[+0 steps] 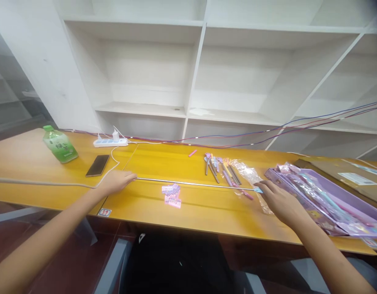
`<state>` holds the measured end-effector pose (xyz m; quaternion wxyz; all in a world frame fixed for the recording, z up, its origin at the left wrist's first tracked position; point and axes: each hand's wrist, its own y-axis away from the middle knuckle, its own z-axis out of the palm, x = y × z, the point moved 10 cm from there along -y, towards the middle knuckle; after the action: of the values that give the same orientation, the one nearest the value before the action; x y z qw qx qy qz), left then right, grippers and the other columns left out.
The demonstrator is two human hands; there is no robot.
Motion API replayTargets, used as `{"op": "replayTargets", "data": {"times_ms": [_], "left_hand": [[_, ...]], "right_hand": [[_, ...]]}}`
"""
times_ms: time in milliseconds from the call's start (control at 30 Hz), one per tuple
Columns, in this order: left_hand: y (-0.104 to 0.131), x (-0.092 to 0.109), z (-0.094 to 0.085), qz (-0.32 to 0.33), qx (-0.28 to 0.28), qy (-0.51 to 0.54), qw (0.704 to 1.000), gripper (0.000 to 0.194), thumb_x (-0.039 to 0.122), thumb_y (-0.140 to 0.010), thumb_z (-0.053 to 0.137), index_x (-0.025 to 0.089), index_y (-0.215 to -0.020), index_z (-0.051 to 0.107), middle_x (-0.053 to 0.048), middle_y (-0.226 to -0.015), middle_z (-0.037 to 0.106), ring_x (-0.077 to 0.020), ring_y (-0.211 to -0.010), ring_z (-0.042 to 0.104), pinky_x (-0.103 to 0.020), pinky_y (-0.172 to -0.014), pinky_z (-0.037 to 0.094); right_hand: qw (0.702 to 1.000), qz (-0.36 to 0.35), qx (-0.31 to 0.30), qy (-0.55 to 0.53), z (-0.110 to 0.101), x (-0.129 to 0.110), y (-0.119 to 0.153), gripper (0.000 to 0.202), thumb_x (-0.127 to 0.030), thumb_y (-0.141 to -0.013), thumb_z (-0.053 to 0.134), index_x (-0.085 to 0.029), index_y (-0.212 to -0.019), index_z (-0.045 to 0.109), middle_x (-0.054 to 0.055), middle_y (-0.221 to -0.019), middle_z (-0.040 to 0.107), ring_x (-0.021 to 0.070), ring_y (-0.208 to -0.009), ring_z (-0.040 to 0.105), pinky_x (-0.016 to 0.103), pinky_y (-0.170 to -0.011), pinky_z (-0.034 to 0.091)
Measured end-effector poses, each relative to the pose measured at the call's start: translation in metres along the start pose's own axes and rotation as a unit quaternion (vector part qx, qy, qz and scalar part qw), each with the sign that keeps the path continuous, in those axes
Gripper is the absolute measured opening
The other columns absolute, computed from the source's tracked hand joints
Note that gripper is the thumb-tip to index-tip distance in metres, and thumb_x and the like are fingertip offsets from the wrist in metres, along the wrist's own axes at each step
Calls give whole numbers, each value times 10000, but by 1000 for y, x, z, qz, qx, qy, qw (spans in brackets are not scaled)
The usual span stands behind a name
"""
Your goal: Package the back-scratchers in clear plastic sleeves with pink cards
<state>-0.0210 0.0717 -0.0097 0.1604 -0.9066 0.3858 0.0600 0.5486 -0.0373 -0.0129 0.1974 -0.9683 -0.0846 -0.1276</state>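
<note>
The left hand (116, 181) and right hand (276, 198) hold opposite ends of the rod (188, 183), which spans above the tabletop (139, 210), roughly along its front edge. The step seems to be extending it; the next move likely calls for steady, aligned grips.

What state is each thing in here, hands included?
Left hand: closed on one rod end
Right hand: closed around the blue-tipped end
Metal rod: straight, spanning both hands
Bottle: capped
Phone: lying flat, screen dark
Power strip: plugs inserted
Clear bag: crumpled
Printed slips: loosely piled
Purple box: open, holding wrapped items
</note>
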Motion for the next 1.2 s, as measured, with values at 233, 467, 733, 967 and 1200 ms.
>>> {"op": "replayTargets", "data": {"times_ms": [233, 467, 733, 967, 1200], "left_hand": [[9, 6, -1, 30, 52, -15, 998, 348, 395, -1094, 387, 202, -966, 647, -18, -824, 714, -154, -704, 645, -262, -613, 382], [-4, 13, -5, -6, 37, -8, 999, 355, 417, -1093, 398, 206, -930, 633, -21, -816, 686, -159, -723, 624, -257, -647, 386], [-26, -7, 14, -60, -7, 3, 998, 271, 360, -1077, 417, 225, -989, 635, -41, -928, 735, -169, -791, 673, -250, -633, 386], [-76, 105, 22, -13, -11, 20, 1000, 260, 340, -1069, 421, 210, -1033, 643, -72, -910, 744, -192, -740, 701, -252, -573, 409], [-85, 181, 27, 54, -55, 38, 996, 271, 242, -1021, 512, 170, -1257, 623, -137, -951, 752, -234, -776, 743, -308, -660, 530]], "right_hand": [[969, 185, -161, -18, 24, 25, 13, 375, -341, -1091, 270, -152, -1153, 588, 159, -956, 703, 272, -696, 658, 337, -588, 447], [960, 238, -147, -28, 25, 28, 6, 379, -323, -1056, 305, -135, -1074, 634, 197, -887, 684, 322, -712, 661, 406, -622, 486], [947, 288, -142, -16, 25, 30, -5, 371, -152, -1008, 306, -41, -1118, 643, 238, -849, 656, 376, -836, 707, 420, -696, 481], [958, 212, -172, -85, 6, -139, -70, 298, -124, -1029, 370, -52, -1203, 601, 202, -815, 690, 305, -742, 721, 366, -677, 508], [978, 48, -182, -86, 10, -283, -68, 260, -35, -1005, 353, -81, -1061, 602, 176, -812, 688, 296, -787, 744, 332, -678, 511]]}}
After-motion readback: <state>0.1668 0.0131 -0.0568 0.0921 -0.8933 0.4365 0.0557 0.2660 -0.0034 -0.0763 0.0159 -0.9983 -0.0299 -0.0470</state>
